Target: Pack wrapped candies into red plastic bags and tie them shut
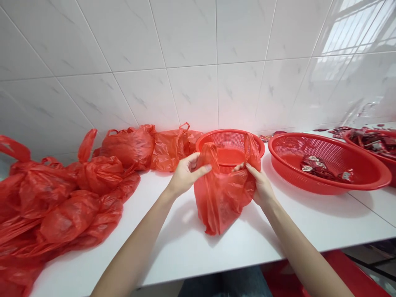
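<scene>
A thin red plastic bag (221, 198) hangs between my two hands just over the white table, its mouth spread and its bottom corner low near the tabletop. My left hand (188, 173) grips the bag's left side by the handle, thumb on the outside. On the other side, my right hand (258, 181) pinches the right edge below the other handle. The bag looks slack, and I cannot make out anything inside it. Directly behind it stands a round red mesh basket (230, 153), partly covered by the bag.
Filled, knotted red bags (71, 206) are heaped at the left, with more bags (130, 148) along the tiled wall. A larger red basket (328, 165) at the right holds several dark red packets (318, 167). Beyond it another basket (375, 144) is piled with packets.
</scene>
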Tool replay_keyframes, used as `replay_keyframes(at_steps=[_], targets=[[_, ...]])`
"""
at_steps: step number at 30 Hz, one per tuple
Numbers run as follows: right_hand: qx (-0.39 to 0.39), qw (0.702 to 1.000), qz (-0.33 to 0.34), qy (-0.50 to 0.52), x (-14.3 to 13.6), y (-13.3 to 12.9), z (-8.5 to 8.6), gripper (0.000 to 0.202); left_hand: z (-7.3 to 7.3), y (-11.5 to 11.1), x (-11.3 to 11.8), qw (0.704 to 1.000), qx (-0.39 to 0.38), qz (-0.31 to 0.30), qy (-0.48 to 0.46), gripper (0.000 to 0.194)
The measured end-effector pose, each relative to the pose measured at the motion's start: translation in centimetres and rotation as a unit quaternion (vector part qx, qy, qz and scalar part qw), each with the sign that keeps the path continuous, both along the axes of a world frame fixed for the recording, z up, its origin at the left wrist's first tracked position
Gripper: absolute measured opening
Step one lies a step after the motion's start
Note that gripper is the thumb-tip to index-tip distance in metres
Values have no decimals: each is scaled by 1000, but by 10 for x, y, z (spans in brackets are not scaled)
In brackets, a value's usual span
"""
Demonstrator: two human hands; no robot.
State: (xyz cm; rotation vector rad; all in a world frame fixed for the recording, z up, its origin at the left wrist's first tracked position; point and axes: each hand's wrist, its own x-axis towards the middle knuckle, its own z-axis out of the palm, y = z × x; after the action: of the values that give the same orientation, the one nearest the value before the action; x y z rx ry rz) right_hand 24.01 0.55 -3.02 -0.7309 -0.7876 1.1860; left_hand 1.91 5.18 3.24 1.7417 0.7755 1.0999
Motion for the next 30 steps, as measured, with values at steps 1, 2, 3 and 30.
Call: replay_keyframes(at_steps=[1,2,3,30], targets=[[3,1000,1,-2,0,0,0,29,-8,-4,-5,1000,-12,-5,6,48],[5,1000,1,-5,1,0,0,28,-16,-10,-10,1000,-19,-7,12,53],[6,1000,0,-8,1,0,0,27,-24,-18,-14,999,-26,-8,19,57],[-16,998,-45,51,-8,1,-2,35,-26,-4,-35,989,38,68,122,48]])
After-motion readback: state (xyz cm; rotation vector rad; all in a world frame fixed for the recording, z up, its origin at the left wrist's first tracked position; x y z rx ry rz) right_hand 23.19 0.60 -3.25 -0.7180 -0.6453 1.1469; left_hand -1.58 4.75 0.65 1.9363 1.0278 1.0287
